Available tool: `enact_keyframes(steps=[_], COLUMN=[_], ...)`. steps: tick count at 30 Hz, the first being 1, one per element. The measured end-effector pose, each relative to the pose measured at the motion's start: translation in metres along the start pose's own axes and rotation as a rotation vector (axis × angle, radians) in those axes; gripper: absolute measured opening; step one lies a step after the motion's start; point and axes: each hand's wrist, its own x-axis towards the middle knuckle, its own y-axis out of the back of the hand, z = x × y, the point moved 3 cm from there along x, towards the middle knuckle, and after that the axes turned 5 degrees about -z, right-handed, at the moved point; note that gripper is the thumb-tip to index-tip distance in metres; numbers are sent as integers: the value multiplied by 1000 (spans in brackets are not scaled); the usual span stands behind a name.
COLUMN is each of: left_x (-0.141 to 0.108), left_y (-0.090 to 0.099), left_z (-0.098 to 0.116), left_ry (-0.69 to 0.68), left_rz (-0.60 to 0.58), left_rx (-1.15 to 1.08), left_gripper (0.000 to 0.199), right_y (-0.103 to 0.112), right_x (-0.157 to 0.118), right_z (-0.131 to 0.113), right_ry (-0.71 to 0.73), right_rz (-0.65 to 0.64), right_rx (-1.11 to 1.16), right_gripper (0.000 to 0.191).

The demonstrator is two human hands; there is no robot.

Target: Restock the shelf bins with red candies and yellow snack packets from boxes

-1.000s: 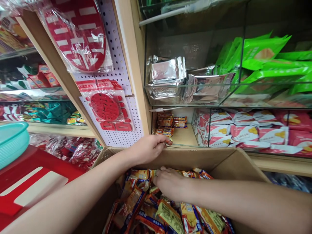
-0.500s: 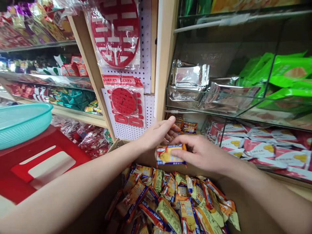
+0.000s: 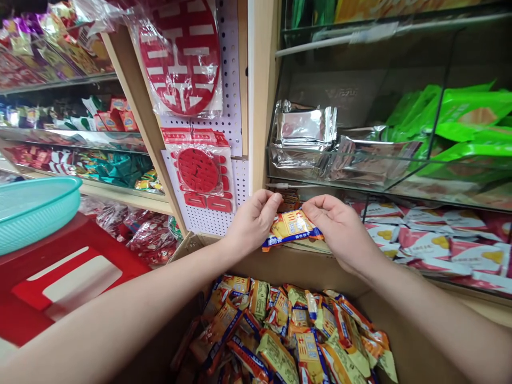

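Note:
A yellow, orange and blue snack packet (image 3: pixel 293 227) is stretched between my two hands, above the far side of an open cardboard box. My left hand (image 3: pixel 255 220) is closed on the packet's left end. Its right end is pinched by my right hand (image 3: pixel 335 221), thumb against fingers. Below, the cardboard box (image 3: pixel 320 269) holds many loose packets (image 3: pixel 308 349) of the same kind, lying in a jumbled heap. Directly behind my hands, similar packets (image 3: pixel 288 198) sit in a low shelf compartment, partly hidden by my hands.
A turquoise basket (image 3: pixel 40 213) stands on a red box (image 3: pixel 72 277) at the left. Clear-fronted shelves at the right hold silver packets (image 3: pixel 306 128), green packets (image 3: pixel 476 117) and pink-white packets (image 3: pixel 436 229). Red decorations (image 3: pixel 198 170) hang on a pegboard between the shelves.
My left hand has closed on the packet's left end. My right hand has shifted its grip to the right end, and the packet has risen slightly and moved right.

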Motion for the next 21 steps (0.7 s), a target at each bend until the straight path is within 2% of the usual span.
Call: enact_keyframes(steps=[4, 6, 9, 12, 14, 16, 18, 21], left_x=[2, 4, 5, 4, 1, -3, -6, -8], left_y=[5, 6, 8, 7, 4, -3, -8, -9], left_z=[3, 1, -6, -14, -16, -16, -17, -18], left_ry=[-108, -97, -1, 88, 47, -37, -88, -95], left_rz=[21, 29, 12, -67, -146, -275, -404, -474], left_rx=[140, 133, 107, 206, 393, 619, 803, 925], left_gripper=[27, 30, 34, 32, 29, 29, 32, 38], right_y=[-4, -2, 10, 32, 44, 48, 45, 34], right_x=[-2, -3, 1, 15, 30, 47, 64, 84], right_z=[-6, -9, -4, 15, 30, 43, 51, 57], right_ry=[-147, -209, -234, -233, -237, -229, -217, -228], right_rz=[-261, -314, -260, -71, 22, 36, 26, 11], right_rx=[34, 29, -9, -255, -499, -732, -910, -1023], right_gripper=[37, 36, 36, 36, 32, 27, 26, 27])
